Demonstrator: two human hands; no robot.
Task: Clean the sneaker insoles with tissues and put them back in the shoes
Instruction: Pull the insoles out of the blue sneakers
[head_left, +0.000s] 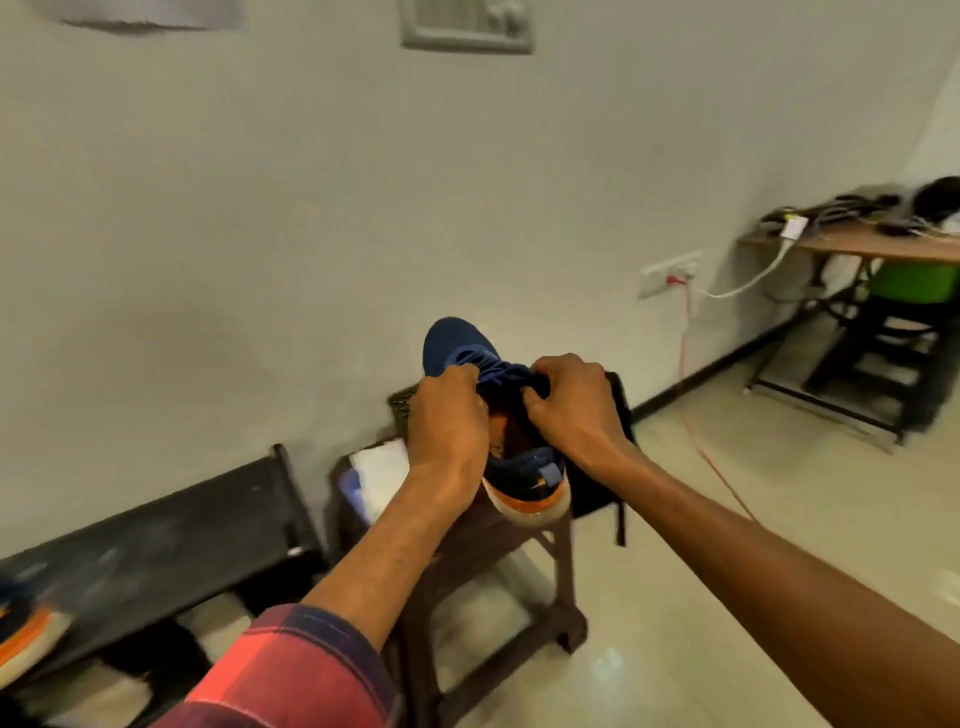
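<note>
Centre: blue sneaker (470, 358), toe pointing far, heel over brown stool (519, 556). Left hand (449, 421) and right hand (571, 410), fingers curled, pinch its opening by laces. Second sneaker (26, 639) on black surface (156, 540), near left.

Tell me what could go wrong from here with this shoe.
1. The heel of the sneaker seems to overhang the near edge of the stool. If the left hand and right hand let go, it may tip off.
2. Both hands cover the opening, so a fold inside could go unnoticed.
</note>
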